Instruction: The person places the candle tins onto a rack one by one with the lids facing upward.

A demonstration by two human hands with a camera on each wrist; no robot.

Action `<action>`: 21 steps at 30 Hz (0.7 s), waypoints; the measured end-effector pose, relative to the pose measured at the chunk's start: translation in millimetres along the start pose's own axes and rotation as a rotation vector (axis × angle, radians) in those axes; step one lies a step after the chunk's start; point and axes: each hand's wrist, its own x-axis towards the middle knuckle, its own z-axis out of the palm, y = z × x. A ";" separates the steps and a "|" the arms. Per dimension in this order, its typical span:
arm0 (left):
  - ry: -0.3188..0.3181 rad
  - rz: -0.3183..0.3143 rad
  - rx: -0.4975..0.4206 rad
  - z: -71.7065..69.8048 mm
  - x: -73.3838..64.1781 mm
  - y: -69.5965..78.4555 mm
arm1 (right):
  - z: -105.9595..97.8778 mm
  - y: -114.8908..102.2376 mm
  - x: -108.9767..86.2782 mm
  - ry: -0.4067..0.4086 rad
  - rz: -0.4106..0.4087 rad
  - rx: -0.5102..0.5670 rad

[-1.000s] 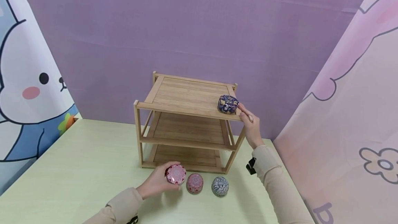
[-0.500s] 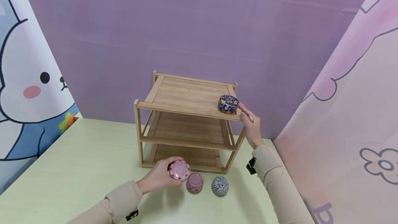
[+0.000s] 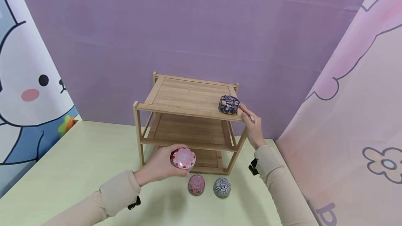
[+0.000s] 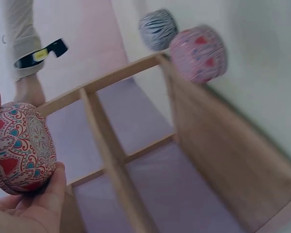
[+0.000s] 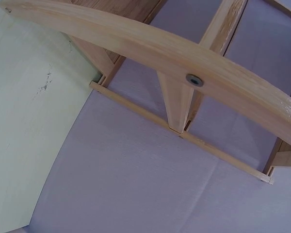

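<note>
Left hand [image 3: 161,165] is lifted over the surface [image 3: 94,149], with the arm stretched in from the near left. A round pink tin [image 3: 184,158] is pinched between its thumb and fingers, with the top turned up toward the head camera. That tin is held in front of the wooden rack [image 3: 188,95], by the gap under the middle board. Right hand [image 3: 253,128] is stretched out farther and is clamped on the front right corner of the rack's top. A dark blue tin [image 3: 229,104] is set on the top board there; whether it is touched by a fingertip cannot be told for sure. Another pink tin [image 3: 196,185] and a grey tin [image 3: 222,187] are placed on the surface in front.

Since half a second ago, the held tin has been raised higher, away from the other pink one. The rack's corner was gripped then too.
</note>
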 end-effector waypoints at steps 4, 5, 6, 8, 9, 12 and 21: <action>0.015 0.010 0.014 -10.9 3.8 13.6 | 0.4 0.0 -0.1 0.007 -0.010 0.001; 0.017 0.012 0.015 -13.6 4.7 17.4 | 0.5 0.1 0.1 0.007 -0.010 0.003; 0.019 0.021 0.017 -16.5 5.7 21.0 | 0.6 0.0 0.1 0.006 -0.008 0.005; 0.028 0.032 0.030 -21.1 7.7 27.6 | 0.2 -0.5 0.2 -0.005 0.001 0.020; 0.032 0.037 0.031 -22.9 8.7 30.7 | 0.1 -0.5 0.1 -0.010 0.004 0.019; 0.033 0.047 0.042 -27.4 11.3 38.3 | 0.1 -0.6 0.0 -0.012 0.012 0.018; 0.023 0.068 0.022 -37.1 24.0 59.0 | 0.4 -0.9 0.1 0.004 0.002 0.017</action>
